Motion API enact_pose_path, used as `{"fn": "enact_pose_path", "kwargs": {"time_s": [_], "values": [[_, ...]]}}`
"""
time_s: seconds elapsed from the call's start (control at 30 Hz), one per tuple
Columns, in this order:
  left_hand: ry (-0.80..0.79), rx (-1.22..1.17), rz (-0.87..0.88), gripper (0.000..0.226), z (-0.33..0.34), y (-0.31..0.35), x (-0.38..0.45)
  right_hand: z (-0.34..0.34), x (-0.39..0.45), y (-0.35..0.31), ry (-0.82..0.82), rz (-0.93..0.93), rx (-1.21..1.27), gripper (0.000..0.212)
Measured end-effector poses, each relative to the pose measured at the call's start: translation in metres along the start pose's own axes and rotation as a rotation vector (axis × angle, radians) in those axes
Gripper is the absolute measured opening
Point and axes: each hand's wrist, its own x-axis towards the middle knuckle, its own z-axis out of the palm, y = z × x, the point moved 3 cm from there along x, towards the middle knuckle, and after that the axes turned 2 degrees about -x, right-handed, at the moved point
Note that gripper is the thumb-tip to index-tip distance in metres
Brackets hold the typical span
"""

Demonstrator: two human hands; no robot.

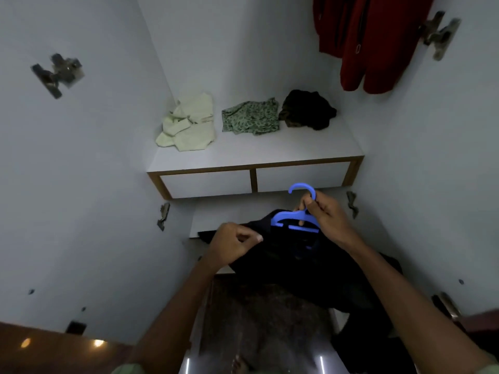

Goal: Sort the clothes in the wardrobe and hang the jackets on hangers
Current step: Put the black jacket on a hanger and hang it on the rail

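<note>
A blue plastic hanger (290, 220) sits partly inside a black jacket (291, 268) that drapes below the wardrobe's drawer unit. My right hand (325, 217) grips the hanger at its neck, just under the hook. My left hand (232, 242) pinches the jacket's fabric at its left shoulder. The hanger's right arm is hidden in the dark cloth. A red jacket (361, 41) hangs at the top right of the wardrobe.
On the white shelf (310, 147) lie a cream garment (189, 124), a green patterned garment (251, 117) and a dark crumpled garment (307, 109). Two white drawers (208, 183) sit under the shelf. Metal door hinges (58, 74) stick out on both side walls.
</note>
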Motion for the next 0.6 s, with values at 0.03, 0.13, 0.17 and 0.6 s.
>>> {"fn": "enact_pose_path", "kwargs": {"time_s": [0.03,0.13,0.17,0.6], "values": [[0.04,-0.138,-0.05,0.015,-0.005,-0.002,-0.002,-0.003,-0.002,-0.002,-0.006,0.008,-0.043,0.029],[0.226,-0.174,-0.132,0.013,-0.026,-0.016,0.006,-0.009,-0.001,-0.013,0.006,-0.006,-0.091,0.03],[0.232,-0.105,-0.14,0.012,-0.031,-0.026,0.01,-0.01,0.001,-0.017,0.002,-0.013,-0.088,0.03],[-0.2,-0.526,-0.575,0.048,-0.021,-0.079,0.003,-0.044,0.023,-0.031,0.006,0.039,0.228,0.035]]}}
